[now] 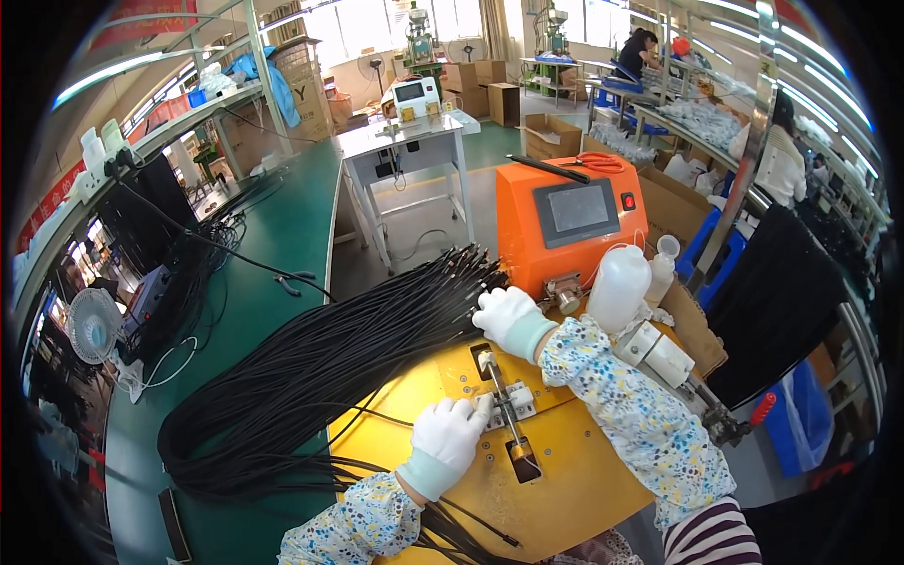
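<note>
The left hand [444,441] curls its fingers by the metal fixture [516,411] at their tips; whether they pinch anything cannot be told. Farther off, the right hand [508,318] bends its fingers, hold unclear, beside the black cable bundle [325,377] spreading left of them, the orange machine [521,221] beyond.

Your left hand [444,438] wears a white, close-fitting fabric glove finished with a pale green cuff [424,474]; your right hand [508,318] wears a matching one. Your left sleeve [365,521] and right sleeve [633,424] are loose and white, gathered near the wrists, printed in blue, yellow and dark grey. Below the right one shows a striped garment [713,539], dark purple and white.
</note>
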`<action>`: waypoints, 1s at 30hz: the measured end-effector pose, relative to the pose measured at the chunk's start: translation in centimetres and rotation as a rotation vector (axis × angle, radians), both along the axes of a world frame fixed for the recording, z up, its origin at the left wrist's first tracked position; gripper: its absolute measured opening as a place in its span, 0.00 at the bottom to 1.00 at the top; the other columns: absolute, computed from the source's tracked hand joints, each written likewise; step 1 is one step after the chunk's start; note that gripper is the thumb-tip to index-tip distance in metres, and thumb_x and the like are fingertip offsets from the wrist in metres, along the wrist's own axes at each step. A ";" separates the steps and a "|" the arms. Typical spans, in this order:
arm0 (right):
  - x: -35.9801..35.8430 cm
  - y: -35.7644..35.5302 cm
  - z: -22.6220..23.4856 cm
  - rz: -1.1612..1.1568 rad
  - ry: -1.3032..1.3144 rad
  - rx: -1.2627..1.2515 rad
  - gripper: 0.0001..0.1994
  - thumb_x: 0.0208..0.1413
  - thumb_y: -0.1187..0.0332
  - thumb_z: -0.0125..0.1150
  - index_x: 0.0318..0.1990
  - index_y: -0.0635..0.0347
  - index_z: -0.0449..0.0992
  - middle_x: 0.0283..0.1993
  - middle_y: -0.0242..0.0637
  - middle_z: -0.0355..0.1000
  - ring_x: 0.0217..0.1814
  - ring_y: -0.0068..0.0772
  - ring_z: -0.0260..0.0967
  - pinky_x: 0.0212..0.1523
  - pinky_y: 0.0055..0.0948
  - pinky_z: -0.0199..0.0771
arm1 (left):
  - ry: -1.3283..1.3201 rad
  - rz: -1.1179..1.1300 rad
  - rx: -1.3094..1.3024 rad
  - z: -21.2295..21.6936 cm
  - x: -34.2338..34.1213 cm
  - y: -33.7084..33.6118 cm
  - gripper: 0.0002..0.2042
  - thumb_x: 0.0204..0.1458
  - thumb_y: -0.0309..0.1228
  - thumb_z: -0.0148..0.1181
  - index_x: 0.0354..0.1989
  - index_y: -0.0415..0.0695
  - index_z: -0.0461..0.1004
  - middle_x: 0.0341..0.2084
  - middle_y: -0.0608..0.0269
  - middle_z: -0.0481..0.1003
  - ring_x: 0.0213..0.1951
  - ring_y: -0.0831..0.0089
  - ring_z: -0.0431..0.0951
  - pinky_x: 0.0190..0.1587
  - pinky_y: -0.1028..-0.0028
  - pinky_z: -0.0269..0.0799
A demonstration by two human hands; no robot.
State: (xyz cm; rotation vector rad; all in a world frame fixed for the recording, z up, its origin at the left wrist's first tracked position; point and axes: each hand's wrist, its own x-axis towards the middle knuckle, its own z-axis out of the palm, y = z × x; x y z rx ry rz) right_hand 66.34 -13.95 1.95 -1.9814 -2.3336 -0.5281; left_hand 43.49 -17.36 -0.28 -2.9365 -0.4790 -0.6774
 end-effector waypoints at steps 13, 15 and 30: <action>-2.1 -10.0 2.7 0.126 0.191 0.436 0.07 0.47 0.65 0.64 0.30 0.51 0.72 0.25 0.30 0.65 0.29 0.36 0.65 0.31 0.34 0.66 | -0.021 -0.003 -0.031 -0.1 -0.2 0.4 0.18 0.47 0.27 0.57 0.49 0.47 0.76 0.24 0.67 0.70 0.30 0.69 0.72 0.34 0.69 0.69; -1.9 -11.4 1.3 0.150 0.291 0.456 0.07 0.47 0.66 0.64 0.32 0.52 0.73 0.25 0.30 0.65 0.28 0.36 0.65 0.30 0.35 0.65 | -0.020 0.020 -0.054 0.0 0.0 0.5 0.17 0.47 0.28 0.57 0.48 0.47 0.76 0.25 0.67 0.70 0.30 0.68 0.72 0.34 0.69 0.69; -2.5 -12.3 0.8 -0.099 0.620 0.256 0.05 0.53 0.68 0.61 0.35 0.56 0.74 0.29 0.37 0.73 0.29 0.43 0.72 0.32 0.38 0.71 | 0.090 -0.004 -0.180 1.7 -1.0 2.0 0.13 0.44 0.29 0.63 0.40 0.45 0.74 0.34 0.63 0.73 0.41 0.61 0.73 0.45 0.64 0.69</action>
